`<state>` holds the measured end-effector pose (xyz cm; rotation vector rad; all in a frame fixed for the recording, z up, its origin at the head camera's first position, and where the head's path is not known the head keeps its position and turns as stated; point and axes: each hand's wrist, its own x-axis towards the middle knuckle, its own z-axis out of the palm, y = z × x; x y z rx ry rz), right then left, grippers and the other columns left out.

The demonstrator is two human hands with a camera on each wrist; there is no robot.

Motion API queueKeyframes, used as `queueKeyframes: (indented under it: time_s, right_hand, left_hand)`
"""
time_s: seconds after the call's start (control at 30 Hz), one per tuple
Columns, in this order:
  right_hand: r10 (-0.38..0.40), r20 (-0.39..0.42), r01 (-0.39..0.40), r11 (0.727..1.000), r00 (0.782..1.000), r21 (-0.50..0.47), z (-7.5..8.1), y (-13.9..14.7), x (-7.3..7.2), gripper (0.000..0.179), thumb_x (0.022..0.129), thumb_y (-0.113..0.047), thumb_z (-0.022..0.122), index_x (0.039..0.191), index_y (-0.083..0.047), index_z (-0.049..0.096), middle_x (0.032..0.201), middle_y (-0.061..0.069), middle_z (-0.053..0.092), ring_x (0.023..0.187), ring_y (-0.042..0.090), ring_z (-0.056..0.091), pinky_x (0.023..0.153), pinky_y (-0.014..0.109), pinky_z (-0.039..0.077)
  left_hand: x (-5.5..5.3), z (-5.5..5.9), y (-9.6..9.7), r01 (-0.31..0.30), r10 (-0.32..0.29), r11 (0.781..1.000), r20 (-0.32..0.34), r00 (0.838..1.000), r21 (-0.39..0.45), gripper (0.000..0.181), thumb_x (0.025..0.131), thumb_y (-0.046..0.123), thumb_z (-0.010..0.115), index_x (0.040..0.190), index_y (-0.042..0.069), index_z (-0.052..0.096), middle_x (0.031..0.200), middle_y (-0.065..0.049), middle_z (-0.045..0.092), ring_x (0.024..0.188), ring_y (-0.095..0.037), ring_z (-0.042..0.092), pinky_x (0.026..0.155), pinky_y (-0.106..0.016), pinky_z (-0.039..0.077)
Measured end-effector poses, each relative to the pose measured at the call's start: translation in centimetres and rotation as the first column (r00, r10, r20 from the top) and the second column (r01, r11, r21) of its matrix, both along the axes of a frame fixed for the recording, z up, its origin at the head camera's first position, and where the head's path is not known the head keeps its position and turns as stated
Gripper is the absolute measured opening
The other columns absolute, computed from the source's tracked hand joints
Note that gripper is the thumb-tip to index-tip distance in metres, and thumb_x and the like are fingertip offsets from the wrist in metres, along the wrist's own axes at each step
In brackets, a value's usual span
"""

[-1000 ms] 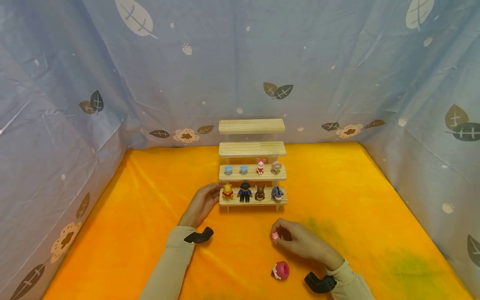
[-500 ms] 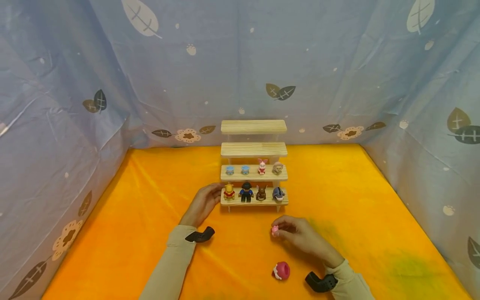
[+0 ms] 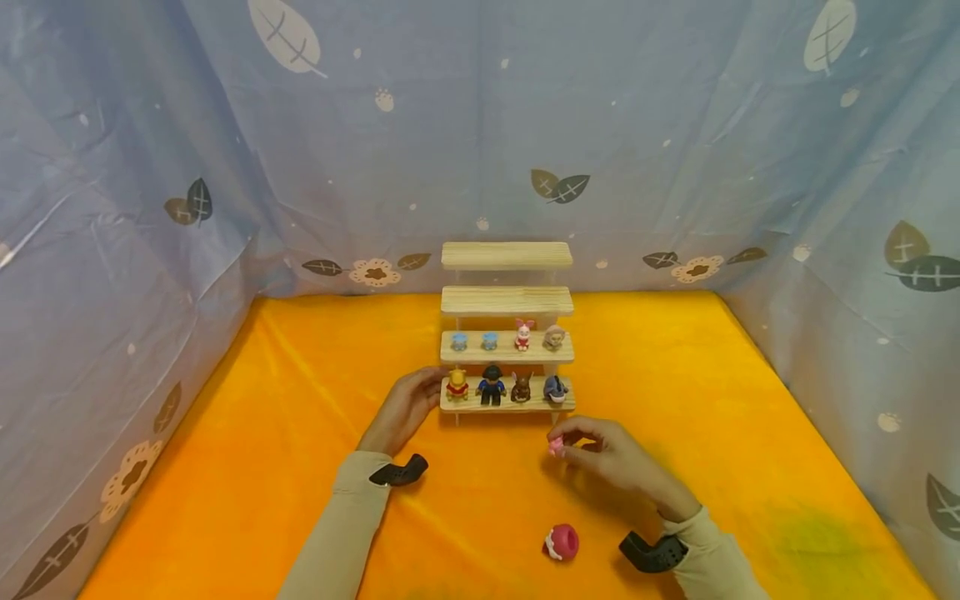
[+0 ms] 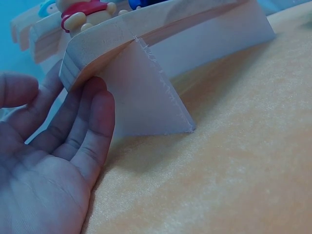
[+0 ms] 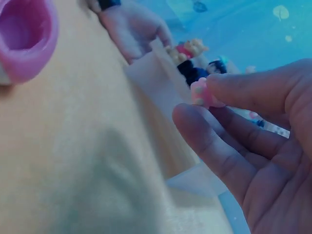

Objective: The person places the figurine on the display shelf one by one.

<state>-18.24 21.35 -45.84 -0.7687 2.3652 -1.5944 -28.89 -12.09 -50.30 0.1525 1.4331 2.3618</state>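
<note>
A pale wooden tiered display shelf [image 3: 507, 300] stands ahead, with small figurines on its two lower tiers. My left hand [image 3: 407, 408] is at the left end of the lowest tier. In the left wrist view, its loosely bent fingers [image 4: 100, 109] touch the tier's end and underside, the thumb apart from it. My right hand [image 3: 611, 457] pinches a small pink toy [image 5: 201, 92] between thumb and fingertips, above the cloth and just in front of the shelf's right end. Part of the toy is hidden by the fingers.
A hollow dark-pink toy piece with a white edge [image 3: 562, 542] lies near the front. On the lowest tier sit a bear figurine [image 3: 457, 387], a dark-haired figure [image 3: 491, 387], a brown figurine [image 3: 521, 387] and a grey-blue donkey [image 3: 555, 389]. Blue patterned curtains surround the orange cloth [image 3: 315, 358].
My right hand has moved forward toward the shelf and slightly right, lifting the pink toy along. My left hand stays at the shelf's end. The hollow pink piece has not moved.
</note>
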Motion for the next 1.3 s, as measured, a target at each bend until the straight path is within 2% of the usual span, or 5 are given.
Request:
queueKeyframes:
  time_s: [0.1, 0.23, 0.53, 0.97, 1.3]
  right_hand:
    - [-0.013, -0.038, 0.014, 1.000, 0.999, 0.022, 0.5, 0.2, 0.1, 0.021, 0.098, -0.003, 0.062, 0.117, 0.008, 0.065, 0.109, 0.022, 0.068, 0.096, 0.001, 0.064, 0.080, 0.025, 0.059]
    - [-0.025, -0.051, 0.027, 0.999, 0.998, 0.041, 1.1, 0.3, 0.1, 0.022, 0.098, 0.001, 0.061, 0.118, 0.008, 0.066, 0.110, 0.024, 0.068, 0.097, -0.004, 0.062, 0.081, 0.022, 0.058]
    - [-0.135, -0.032, 0.137, 0.988, 0.990, 0.070, 3.5, 0.3, -0.4, 0.021, 0.097, -0.015, 0.068, 0.117, -0.008, 0.071, 0.109, 0.006, 0.073, 0.096, 0.005, 0.068, 0.084, 0.025, 0.057]
    - [-0.123, -0.167, 0.140, 0.985, 0.978, 0.097, 6.7, 0.7, -1.7, 0.020, 0.099, -0.013, 0.065, 0.117, -0.005, 0.070, 0.106, 0.000, 0.072, 0.093, 0.010, 0.065, 0.083, 0.027, 0.055]
    - [-0.152, -0.239, 0.188, 0.972, 0.959, 0.139, 8.8, 0.4, -3.1, 0.017, 0.098, -0.015, 0.067, 0.115, -0.013, 0.072, 0.104, -0.003, 0.072, 0.091, 0.009, 0.064, 0.080, 0.026, 0.054]
  left_hand:
    - [0.1, -0.1, -0.1, -0.001, 0.001, 1.000, 0.003, 1.000, 0.006, 0.034, 0.112, 0.019, 0.035, 0.111, 0.010, 0.067, 0.119, -0.004, 0.062, 0.102, -0.014, 0.062, 0.088, -0.026, 0.054]
    - [0.1, -0.1, -0.1, -0.001, 0.001, 1.000, -0.004, 1.000, 0.018, 0.034, 0.112, 0.019, 0.035, 0.112, 0.010, 0.068, 0.120, -0.004, 0.062, 0.102, -0.014, 0.063, 0.088, -0.026, 0.054]
    - [0.1, 0.0, 0.0, 0.009, -0.009, 1.000, 0.002, 1.000, 0.024, 0.035, 0.112, 0.018, 0.032, 0.113, 0.007, 0.065, 0.120, -0.004, 0.062, 0.100, -0.014, 0.062, 0.087, -0.025, 0.054]
    - [0.1, 0.0, -0.2, 0.016, -0.016, 1.000, -0.003, 1.000, 0.011, 0.036, 0.112, 0.019, 0.033, 0.114, 0.007, 0.067, 0.123, -0.004, 0.061, 0.103, -0.015, 0.061, 0.090, -0.025, 0.053]
    - [0.2, 0.0, -0.1, -0.001, 0.001, 1.000, 0.006, 1.000, 0.015, 0.031, 0.111, 0.020, 0.037, 0.112, 0.007, 0.066, 0.119, -0.004, 0.062, 0.103, -0.016, 0.062, 0.090, -0.026, 0.054]
